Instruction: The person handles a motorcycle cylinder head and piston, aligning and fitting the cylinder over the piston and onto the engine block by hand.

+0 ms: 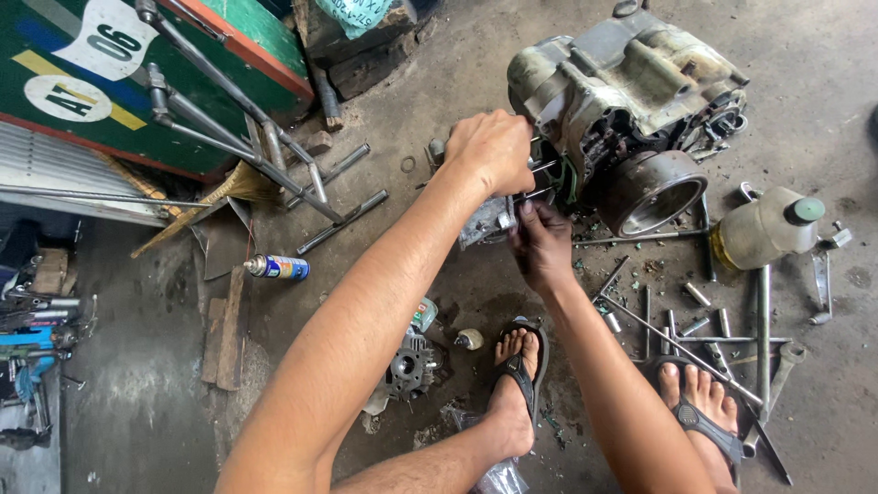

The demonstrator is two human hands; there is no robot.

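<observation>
A dirty grey engine block [631, 87] lies on the concrete floor, with several long studs [541, 180] sticking out of its left side. My left hand [491, 149] is closed around a grey metal part [487, 220] at those studs. Just below, my right hand [541, 242] pinches the studs near the same part with its fingertips. What the palms cover is hidden.
Spanners, rods and bolts [722, 325] lie scattered by my right foot [700, 402]. A plastic oil bottle [766, 229] sits at right. A spray can [277, 267], a small cylinder part [413, 364] and a metal stand [274, 155] are at left.
</observation>
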